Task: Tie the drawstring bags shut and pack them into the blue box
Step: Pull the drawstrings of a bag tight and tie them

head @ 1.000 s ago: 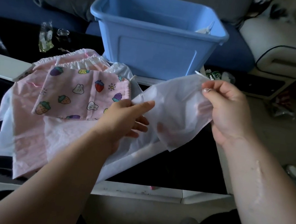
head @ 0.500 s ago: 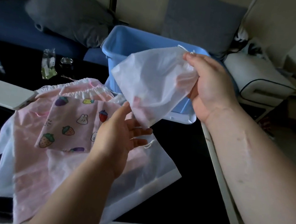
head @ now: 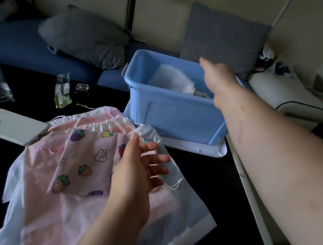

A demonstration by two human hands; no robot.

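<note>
Blue plastic forms the box in the upper middle of the frame, standing on a white lid on the dark table. Inside it lies a white drawstring bag, blurred. The right hand reaches over the box's right rim with its fingers stretched out, holding nothing and clear of that bag. At centre, the left hand hovers empty, fingers loosely spread, over a pink strawberry-print bag that tops a heap of pink and white drawstring bags. A white phone lies at the left, just beside the heap.
</note>
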